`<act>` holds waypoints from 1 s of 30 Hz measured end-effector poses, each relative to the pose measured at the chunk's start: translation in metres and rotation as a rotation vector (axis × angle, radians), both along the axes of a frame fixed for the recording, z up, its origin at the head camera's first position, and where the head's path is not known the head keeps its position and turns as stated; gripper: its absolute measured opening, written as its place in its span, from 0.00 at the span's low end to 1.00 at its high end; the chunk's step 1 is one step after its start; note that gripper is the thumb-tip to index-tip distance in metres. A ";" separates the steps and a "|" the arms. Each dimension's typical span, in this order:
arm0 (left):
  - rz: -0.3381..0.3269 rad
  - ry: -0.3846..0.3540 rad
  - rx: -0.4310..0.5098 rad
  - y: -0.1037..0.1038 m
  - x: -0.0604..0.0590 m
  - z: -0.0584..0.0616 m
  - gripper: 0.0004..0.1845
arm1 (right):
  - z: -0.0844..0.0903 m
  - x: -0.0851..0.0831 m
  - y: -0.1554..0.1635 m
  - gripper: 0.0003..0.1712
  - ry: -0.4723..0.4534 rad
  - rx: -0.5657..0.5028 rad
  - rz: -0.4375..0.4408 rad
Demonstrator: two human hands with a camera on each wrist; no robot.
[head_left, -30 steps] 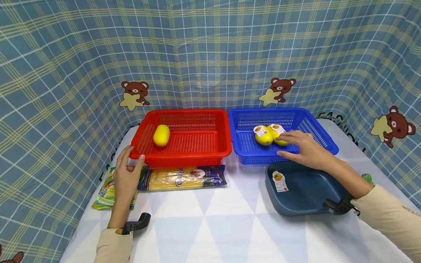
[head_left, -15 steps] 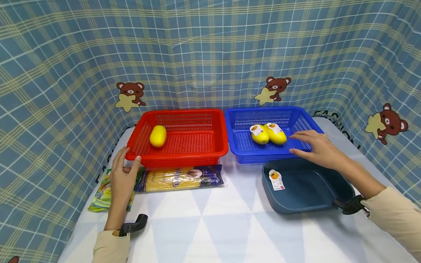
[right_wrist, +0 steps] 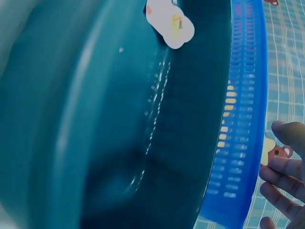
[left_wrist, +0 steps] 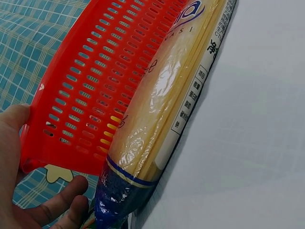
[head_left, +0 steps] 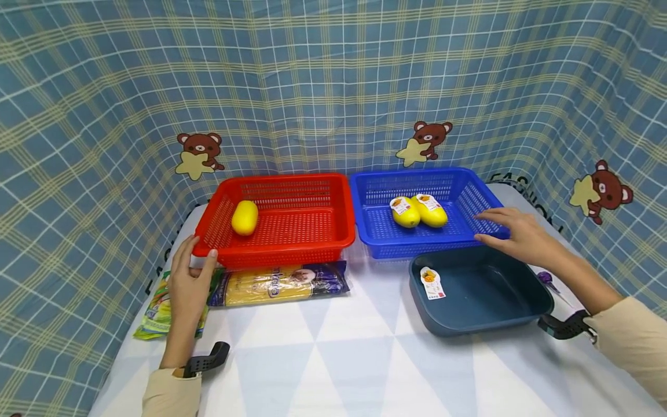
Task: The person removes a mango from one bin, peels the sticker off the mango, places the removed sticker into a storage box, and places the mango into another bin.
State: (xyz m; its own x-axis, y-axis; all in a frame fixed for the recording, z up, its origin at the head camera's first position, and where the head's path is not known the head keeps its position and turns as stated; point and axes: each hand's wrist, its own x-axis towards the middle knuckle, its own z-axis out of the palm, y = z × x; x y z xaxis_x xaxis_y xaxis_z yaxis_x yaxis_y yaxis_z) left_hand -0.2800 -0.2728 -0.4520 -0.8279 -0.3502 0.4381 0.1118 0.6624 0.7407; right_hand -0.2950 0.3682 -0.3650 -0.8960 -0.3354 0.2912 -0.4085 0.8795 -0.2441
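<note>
The empty, relaxed right hand [head_left: 525, 236] has moved clear of the paired yellow fruits [head_left: 431, 215], seemingly leaving them placed, while the loosely spread left hand [head_left: 189, 285] touches the red basket [head_left: 281, 256].

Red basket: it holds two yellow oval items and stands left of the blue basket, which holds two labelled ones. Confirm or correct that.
Wrong on one count: the head view shows one yellow oval item in the red basket, not two. The blue basket does hold two labelled ones.
</note>
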 end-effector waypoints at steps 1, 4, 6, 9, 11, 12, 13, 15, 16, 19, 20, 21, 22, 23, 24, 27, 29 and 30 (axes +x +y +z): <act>-0.001 0.003 0.002 0.000 0.000 0.000 0.31 | 0.000 0.000 0.001 0.31 -0.003 0.002 -0.008; -0.002 0.004 0.005 -0.001 0.001 -0.001 0.31 | 0.001 0.002 0.005 0.32 -0.018 0.009 -0.042; 0.003 -0.001 0.011 -0.001 0.001 -0.001 0.31 | 0.002 0.002 0.008 0.33 -0.027 0.016 -0.059; 0.010 -0.011 0.016 -0.002 0.001 -0.001 0.31 | 0.002 0.003 0.012 0.33 -0.037 0.010 -0.083; 0.012 -0.011 0.020 -0.001 0.001 -0.001 0.31 | 0.001 0.003 0.016 0.33 -0.034 0.011 -0.094; 0.012 -0.009 0.019 -0.001 0.001 -0.001 0.31 | 0.000 0.003 0.019 0.33 -0.030 0.008 -0.099; 0.011 -0.006 0.019 -0.001 0.001 -0.001 0.31 | -0.001 0.003 0.021 0.33 -0.029 0.000 -0.103; 0.009 0.000 0.017 -0.001 0.000 -0.001 0.31 | -0.002 0.003 0.026 0.33 -0.026 -0.004 -0.109; 0.008 0.002 0.016 -0.001 0.000 0.000 0.31 | -0.002 0.003 0.029 0.33 -0.027 -0.007 -0.114; 0.004 0.004 0.014 0.000 0.001 0.001 0.31 | -0.003 0.003 0.035 0.33 -0.031 -0.013 -0.134; 0.003 0.003 0.014 0.000 0.001 0.001 0.31 | -0.003 0.003 0.037 0.34 -0.036 -0.012 -0.142; 0.005 0.001 0.014 0.000 0.001 0.001 0.31 | -0.003 0.003 0.039 0.34 -0.041 -0.011 -0.149; 0.006 0.001 0.013 0.001 0.002 0.001 0.31 | -0.002 0.003 0.040 0.34 -0.046 -0.006 -0.154; 0.006 0.000 0.013 0.001 0.002 0.002 0.31 | -0.002 0.003 0.041 0.35 -0.051 -0.001 -0.158; 0.004 0.000 0.012 0.001 0.002 0.002 0.31 | -0.002 0.002 0.042 0.35 -0.056 0.003 -0.161; 0.001 -0.006 0.008 0.001 0.002 0.002 0.31 | -0.001 0.002 0.047 0.37 -0.086 0.005 -0.171; -0.001 -0.012 0.009 0.000 0.002 0.002 0.31 | 0.000 0.002 0.049 0.39 -0.121 -0.003 -0.177; 0.001 -0.014 0.014 0.001 0.001 0.002 0.31 | 0.000 0.002 0.051 0.40 -0.145 -0.011 -0.178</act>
